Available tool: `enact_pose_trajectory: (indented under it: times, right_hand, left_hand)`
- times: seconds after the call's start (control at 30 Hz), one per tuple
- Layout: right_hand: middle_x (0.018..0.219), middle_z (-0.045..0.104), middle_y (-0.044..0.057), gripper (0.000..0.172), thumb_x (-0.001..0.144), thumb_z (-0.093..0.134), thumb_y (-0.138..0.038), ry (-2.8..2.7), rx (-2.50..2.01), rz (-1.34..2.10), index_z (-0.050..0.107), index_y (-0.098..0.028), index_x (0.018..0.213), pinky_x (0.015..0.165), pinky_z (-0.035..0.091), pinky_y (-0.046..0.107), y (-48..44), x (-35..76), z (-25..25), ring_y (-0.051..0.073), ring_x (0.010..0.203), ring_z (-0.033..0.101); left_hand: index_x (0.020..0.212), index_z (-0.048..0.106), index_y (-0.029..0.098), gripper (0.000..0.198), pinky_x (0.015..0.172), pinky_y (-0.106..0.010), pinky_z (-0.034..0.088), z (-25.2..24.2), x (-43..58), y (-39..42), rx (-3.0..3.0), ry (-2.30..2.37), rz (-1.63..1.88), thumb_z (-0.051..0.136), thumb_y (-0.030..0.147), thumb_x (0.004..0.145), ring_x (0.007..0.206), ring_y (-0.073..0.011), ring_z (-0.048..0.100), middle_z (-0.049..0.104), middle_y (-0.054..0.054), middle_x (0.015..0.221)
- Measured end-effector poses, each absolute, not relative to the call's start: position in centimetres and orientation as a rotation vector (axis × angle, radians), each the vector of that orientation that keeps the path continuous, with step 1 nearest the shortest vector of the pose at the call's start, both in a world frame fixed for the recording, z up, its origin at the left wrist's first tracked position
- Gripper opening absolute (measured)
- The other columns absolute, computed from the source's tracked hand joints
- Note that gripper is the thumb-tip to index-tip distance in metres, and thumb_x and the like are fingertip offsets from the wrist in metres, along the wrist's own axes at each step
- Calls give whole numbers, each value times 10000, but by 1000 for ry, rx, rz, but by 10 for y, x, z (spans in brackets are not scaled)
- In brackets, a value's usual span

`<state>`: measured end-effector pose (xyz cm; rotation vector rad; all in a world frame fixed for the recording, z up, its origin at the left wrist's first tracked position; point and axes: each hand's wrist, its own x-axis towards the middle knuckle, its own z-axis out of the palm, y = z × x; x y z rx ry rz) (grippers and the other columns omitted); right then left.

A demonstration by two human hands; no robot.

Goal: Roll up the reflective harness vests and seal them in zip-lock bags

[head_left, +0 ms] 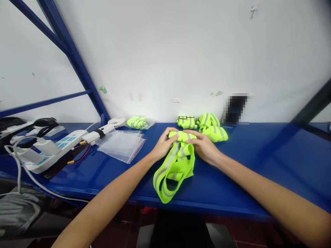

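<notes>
Between my two hands is a neon-yellow reflective strap harness [168, 163] with grey stripes. Its upper part is gathered into a folded bundle, while loose loops hang down toward the front edge of the blue table [248, 172]. My left hand [164, 143] grips the bundle's left end, thumb on top. At the right end, my right hand [204, 146] pinches the same bundle with thumb and fingers. Just behind my hands lie a rolled reflective harness [186, 122] with a dark buckle and a looser heap of the same straps [212, 127].
Clear zip bags [124, 146] lie to the left, near a bagged harness [137, 122] and a white handheld fan [116, 122]. Farther left are a power strip [59, 148] with plugs and trailing white cables [46, 189]. A pixelated dark object [235, 108] leans against the wall.
</notes>
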<state>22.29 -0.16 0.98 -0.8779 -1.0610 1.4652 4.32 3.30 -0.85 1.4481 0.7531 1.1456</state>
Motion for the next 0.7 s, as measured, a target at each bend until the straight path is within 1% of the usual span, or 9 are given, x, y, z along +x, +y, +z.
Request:
enact_pose_trajectory:
  times: [0.1, 0.2, 0.33, 0.4, 0.47, 0.6, 0.7]
  right_hand:
    - [940, 751, 26, 482, 615, 777, -180, -1223, -903, 1295, 717, -227, 1091, 892, 509, 411, 0, 224, 4, 238, 898, 681]
    - [1003, 741, 28, 462, 607, 780, -195, -1343, -952, 1152, 736, -231, 1066, 882, 514, 412, -1, 225, 3, 251, 939, 664]
    - [1054, 725, 36, 464, 632, 774, -213, -1450, -942, 1121, 726, -228, 1093, 875, 519, 417, -5, 224, 7, 254, 954, 652]
    - [1066, 715, 38, 455, 670, 744, -216, -1493, -917, 1125, 706, -233, 1124, 880, 515, 419, -7, 224, 8, 254, 964, 648]
    - [1119, 695, 41, 464, 712, 701, -204, -1547, -903, 1126, 679, -251, 1173, 893, 508, 427, -8, 224, 6, 257, 985, 643]
    - [1287, 611, 49, 502, 773, 640, -182, -1700, -912, 1000, 624, -289, 1263, 983, 459, 457, -7, 227, 2, 280, 1133, 586]
    - [1335, 576, 58, 487, 826, 620, -226, -1812, -961, 852, 589, -301, 1306, 1032, 412, 489, -5, 231, -1, 299, 1204, 533]
  left_hand:
    - [1260, 523, 257, 562, 683, -286, 524, -8, 44, 34, 1379, 762, 1126, 741, 427, 770, 750, -161, 634, 640, -8, 868]
    - [1291, 500, 249, 660, 735, -305, 534, -6, 42, 34, 1328, 764, 1077, 796, 363, 712, 789, -165, 643, 659, -14, 926]
    - [1251, 552, 218, 657, 739, -302, 523, -2, 37, 35, 1349, 811, 1044, 826, 305, 660, 800, -169, 640, 667, -31, 952]
    - [1251, 556, 220, 655, 734, -300, 520, -2, 35, 36, 1346, 820, 1036, 823, 292, 658, 793, -167, 638, 669, -31, 949]
    - [1247, 553, 227, 646, 720, -296, 518, -2, 35, 37, 1342, 819, 1029, 817, 279, 660, 767, -159, 634, 667, -22, 922]
    - [1214, 542, 225, 640, 688, -276, 512, -2, 34, 37, 1359, 828, 1032, 825, 259, 641, 733, -146, 622, 650, -5, 873]
    - [1229, 525, 221, 660, 695, -273, 514, 0, 33, 36, 1364, 799, 1020, 829, 286, 647, 744, -142, 621, 646, -6, 883]
